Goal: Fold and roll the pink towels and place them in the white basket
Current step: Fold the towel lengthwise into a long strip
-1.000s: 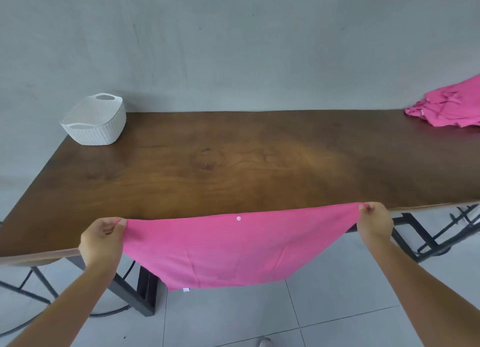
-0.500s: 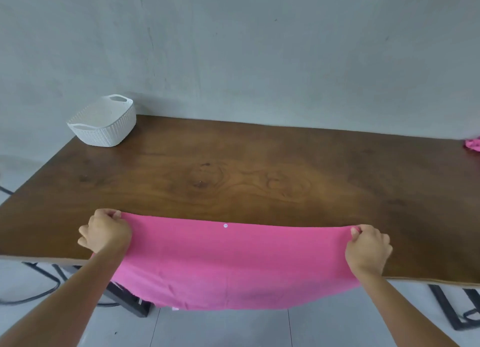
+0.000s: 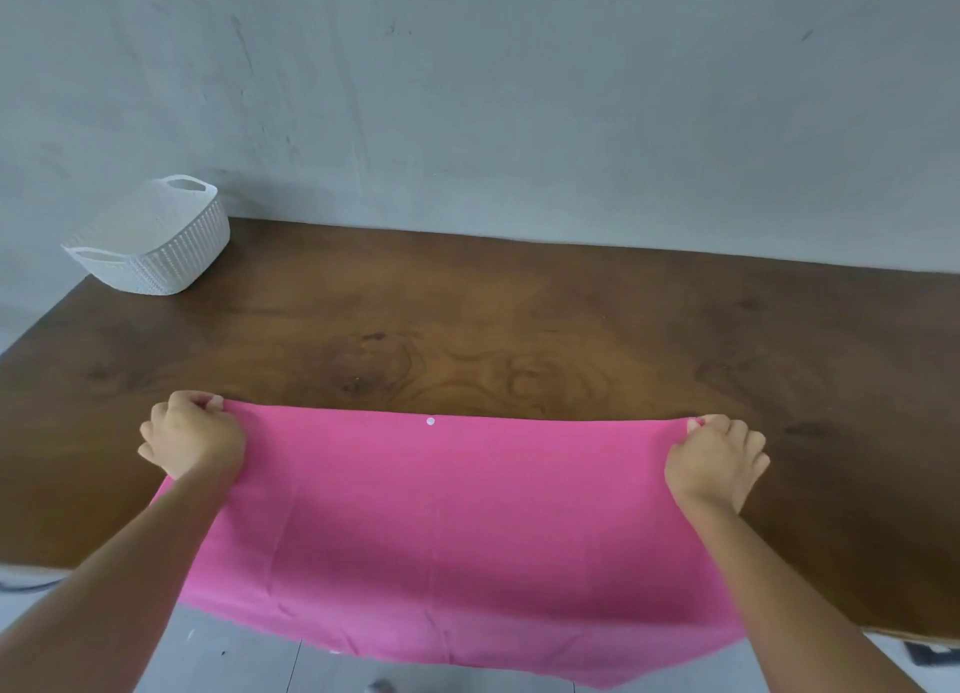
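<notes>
While both hands grip its far corners, the pink towel point(image 3: 441, 526) lies spread over the near part of the table point(image 3: 519, 329).
Left hand point(image 3: 192, 435) curled tight on the far-left corner, right hand point(image 3: 714, 461) likewise on the far-right corner; far hem stretched straight across the table top, a small white dot point(image 3: 430, 421) at its middle; near hem hangs off the table's front edge; white basket point(image 3: 156, 245) stands upright at the table's far-left corner, well apart from the towel.
</notes>
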Tool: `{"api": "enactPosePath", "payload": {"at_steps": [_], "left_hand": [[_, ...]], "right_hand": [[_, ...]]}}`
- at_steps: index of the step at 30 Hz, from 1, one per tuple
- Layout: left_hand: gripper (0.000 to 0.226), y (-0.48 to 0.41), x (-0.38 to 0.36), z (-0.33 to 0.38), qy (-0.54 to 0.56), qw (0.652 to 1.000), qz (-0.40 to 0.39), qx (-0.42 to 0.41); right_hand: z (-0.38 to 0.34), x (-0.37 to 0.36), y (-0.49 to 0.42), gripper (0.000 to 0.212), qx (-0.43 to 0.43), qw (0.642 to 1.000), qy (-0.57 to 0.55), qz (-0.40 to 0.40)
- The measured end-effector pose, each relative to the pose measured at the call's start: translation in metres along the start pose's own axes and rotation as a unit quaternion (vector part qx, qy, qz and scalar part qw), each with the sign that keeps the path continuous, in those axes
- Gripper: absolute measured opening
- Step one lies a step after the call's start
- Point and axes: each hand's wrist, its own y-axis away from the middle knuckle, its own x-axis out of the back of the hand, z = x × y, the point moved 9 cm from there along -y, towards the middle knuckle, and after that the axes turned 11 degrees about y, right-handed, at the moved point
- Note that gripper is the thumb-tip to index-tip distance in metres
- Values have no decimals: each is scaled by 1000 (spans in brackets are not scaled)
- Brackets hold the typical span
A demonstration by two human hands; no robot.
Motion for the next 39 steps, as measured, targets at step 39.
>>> {"api": "enactPosePath", "payload": {"at_steps": [39], "left_hand": [[15,-228,-237,197,38,999,0,-7]], "right_hand": [[-184,-100,-264,23,-24,999,31,27]]}}
